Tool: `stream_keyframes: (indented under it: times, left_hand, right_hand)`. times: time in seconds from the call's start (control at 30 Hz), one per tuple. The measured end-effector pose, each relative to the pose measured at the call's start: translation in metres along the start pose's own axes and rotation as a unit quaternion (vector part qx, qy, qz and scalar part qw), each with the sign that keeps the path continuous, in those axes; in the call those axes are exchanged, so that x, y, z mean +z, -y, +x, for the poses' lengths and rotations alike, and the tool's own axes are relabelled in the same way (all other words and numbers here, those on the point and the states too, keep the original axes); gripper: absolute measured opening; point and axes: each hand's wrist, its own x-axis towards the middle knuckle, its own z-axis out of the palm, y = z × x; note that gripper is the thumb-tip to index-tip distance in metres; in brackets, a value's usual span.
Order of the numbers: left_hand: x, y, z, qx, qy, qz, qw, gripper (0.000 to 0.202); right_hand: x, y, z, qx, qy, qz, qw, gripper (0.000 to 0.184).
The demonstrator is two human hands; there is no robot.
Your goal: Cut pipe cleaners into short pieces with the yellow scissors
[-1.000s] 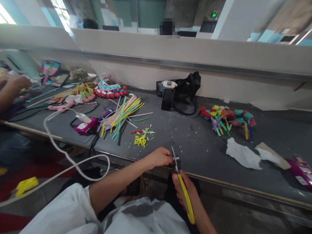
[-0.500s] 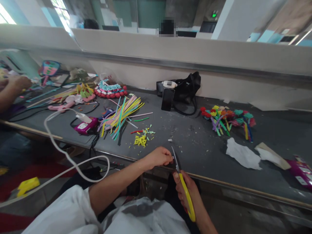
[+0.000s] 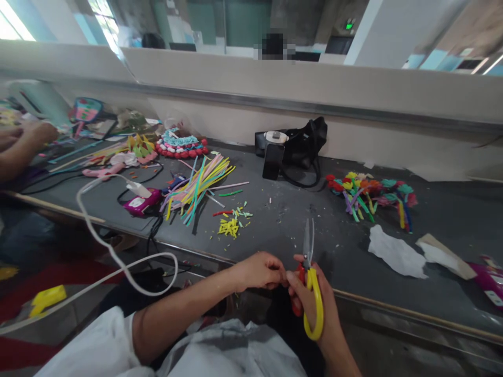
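Note:
My right hand (image 3: 322, 293) holds scissors (image 3: 313, 275) with one yellow and one red handle. Their blades are slightly apart and point away from me over the table edge. Close by, my left hand (image 3: 261, 271) has its fingers pinched together; whatever is between them is hidden or too small to make out. The fingertips of both hands meet or nearly meet. Beyond my left hand lie a small heap of yellow cut pieces (image 3: 228, 227), some pale green bits (image 3: 241, 213) and a red strip (image 3: 222, 213). A tiny pale piece (image 3: 270, 200) rests farther out on the table.
A bundle of coloured fuzzy sticks (image 3: 200, 183) lies left, beside a purple device (image 3: 142, 203) with a white cable (image 3: 92, 230). At the back are a black bag (image 3: 302, 144) and a phone (image 3: 273, 162). Fuzzy flowers (image 3: 361, 188) and white paper (image 3: 395, 251) lie right. Another person's hand (image 3: 41, 133) is far left.
My hands have come together. The scissors have turned so that the red handle shows, and their blades have parted more. The small pale piece now lies farther from me on the table.

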Motion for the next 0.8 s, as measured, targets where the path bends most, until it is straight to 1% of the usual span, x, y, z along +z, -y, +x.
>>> stream_keyframes:
  times: [0.13,0.23,0.4,0.47,0.53,0.6,0.67,0.73,0.8]
  left_hand:
    - [-0.004,0.0,-0.004,-0.012,-0.002,0.02,1.0,0.026]
    - [-0.008,0.0,-0.004,-0.02,-0.003,0.05,0.999,0.023]
    - [-0.01,-0.005,-0.005,-0.02,0.0,0.098,0.995,0.026]
    - [-0.009,-0.008,-0.005,-0.025,0.001,0.101,0.995,0.026]
    - [-0.009,-0.01,-0.006,-0.032,-0.005,0.092,0.995,0.025]
    - [-0.011,-0.011,-0.006,-0.037,-0.009,0.064,0.997,0.023]
    - [-0.014,-0.011,-0.004,-0.03,-0.01,0.03,0.999,0.02]
    - [-0.018,-0.011,-0.001,-0.004,-0.034,0.006,0.999,0.019]
    - [-0.025,-0.011,0.005,0.018,-0.089,-0.011,0.996,0.021]
  right_hand:
    - [0.001,-0.001,0.003,-0.023,0.038,-0.024,0.999,0.058]
    - [0.002,0.002,0.004,-0.049,0.046,-0.058,0.996,0.053]
    - [0.003,0.008,0.006,-0.057,0.051,-0.106,0.991,0.048]
    - [0.003,0.01,0.007,-0.069,0.042,-0.126,0.989,0.046]
    - [0.002,0.014,0.009,-0.086,0.017,-0.138,0.987,0.045]
    - [0.0,0.019,0.011,-0.092,-0.012,-0.139,0.986,0.046]
    - [-0.002,0.023,0.013,-0.083,-0.034,-0.119,0.989,0.049]
    - [-0.003,0.026,0.014,-0.069,-0.034,-0.078,0.994,0.055]
    - [-0.004,0.024,0.012,-0.054,-0.011,-0.04,0.998,0.06]
